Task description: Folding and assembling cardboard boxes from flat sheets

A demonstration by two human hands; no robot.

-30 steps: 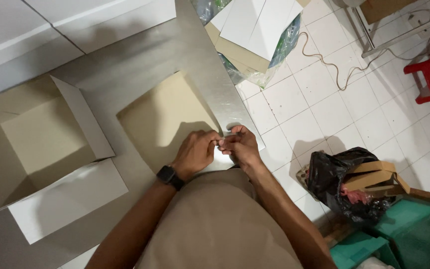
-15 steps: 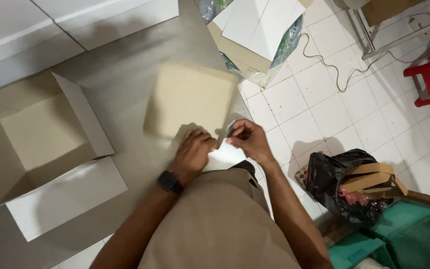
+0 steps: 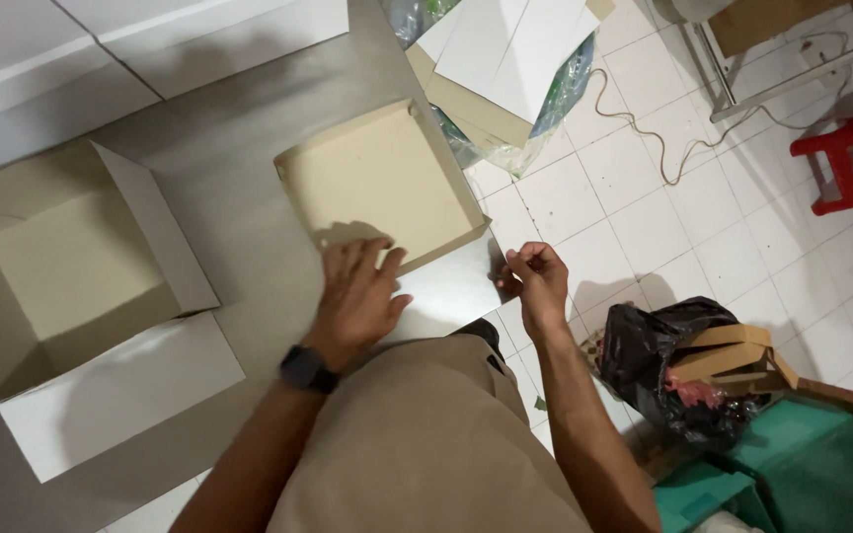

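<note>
The left hand (image 3: 357, 296) lies flat, grip wide and holding nothing, fingertips at the near wall of the shallow cardboard tray (image 3: 379, 183) at upper centre on the grey desk (image 3: 239, 207), while the right hand (image 3: 537, 278) pinches shut off the desk's edge, so steadying that wall looks wise.

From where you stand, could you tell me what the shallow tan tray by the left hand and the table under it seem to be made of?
Shallow tan tray: likely cardboard, matte, with thin folded-up walls. Grey table: probably brushed metal, given its dull sheen, though laminate is possible. The left hand rests at the tray's near edge.
</note>
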